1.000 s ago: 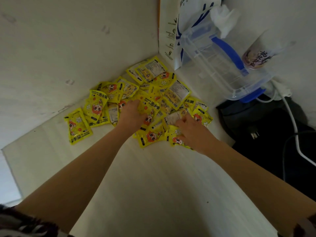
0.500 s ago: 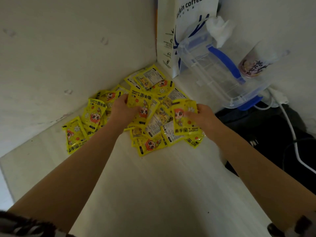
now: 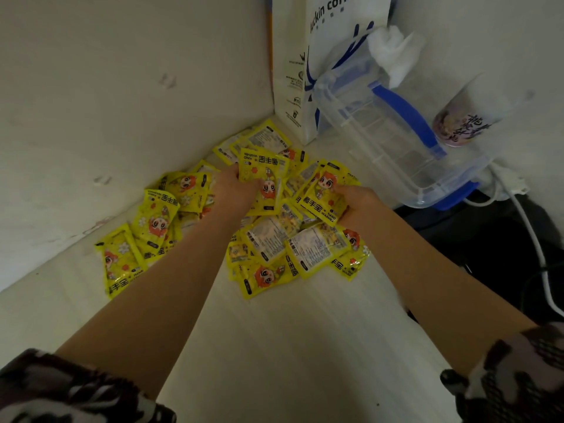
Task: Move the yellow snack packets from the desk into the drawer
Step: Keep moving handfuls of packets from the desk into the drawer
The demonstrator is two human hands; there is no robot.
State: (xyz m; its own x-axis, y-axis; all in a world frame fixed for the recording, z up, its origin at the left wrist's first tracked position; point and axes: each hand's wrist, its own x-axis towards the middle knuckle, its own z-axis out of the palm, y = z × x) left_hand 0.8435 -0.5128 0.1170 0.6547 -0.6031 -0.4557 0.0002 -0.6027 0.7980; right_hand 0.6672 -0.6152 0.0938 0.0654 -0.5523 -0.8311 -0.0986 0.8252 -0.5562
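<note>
Your left hand [image 3: 233, 189] grips a raised yellow packet [image 3: 264, 175], fingers curled round its edge; your right hand [image 3: 355, 198] holds another packet [image 3: 323, 193] the same way, tilted up off the pile. The rest of the yellow packets [image 3: 271, 239] lie scattered under and around both sets of fingers, overlapping so much that an exact count cannot be told; well over a dozen show, with a loose group [image 3: 143, 233] to the left of your left fingers.

Just beyond your fingers stands one white paper coffee bag [image 3: 293, 71] in the corner. To the right of your right fingers sits one clear plastic box [image 3: 390, 141] with blue clips, tipped on its side, a white crumpled tissue [image 3: 393, 53] at its top and one cup [image 3: 464, 123] beside it. One white cable [image 3: 531, 236] runs over a black bag [image 3: 488, 239] further right.

The desk [image 3: 290, 346] is pale, meeting off-white walls [image 3: 106, 87] in a dim corner.
</note>
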